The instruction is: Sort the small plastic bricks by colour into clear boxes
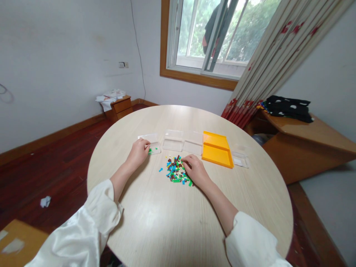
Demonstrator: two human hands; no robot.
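My left hand point(139, 151) is over the left end clear plastic box point(156, 145), fingertips pinched together above its tray. A few small green bricks point(150, 151) lie in that box under the fingertips; whether any is still between them is too small to tell. On the table lies a loose pile of tiny building bricks point(175, 170) in blue, green, brown, yellow and white. My right hand point(195, 170) rests at the pile's right side, its fingers curled together with the tips against the bricks. What those fingers hold is hidden.
Right of the left box, two more clear boxes point(172, 141) stand open in a row, then an open yellow box point(217, 155) and a small clear case point(240, 159). All lie on a round wooden table point(155, 222). One blue brick point(160, 170) lies apart, left of the pile.
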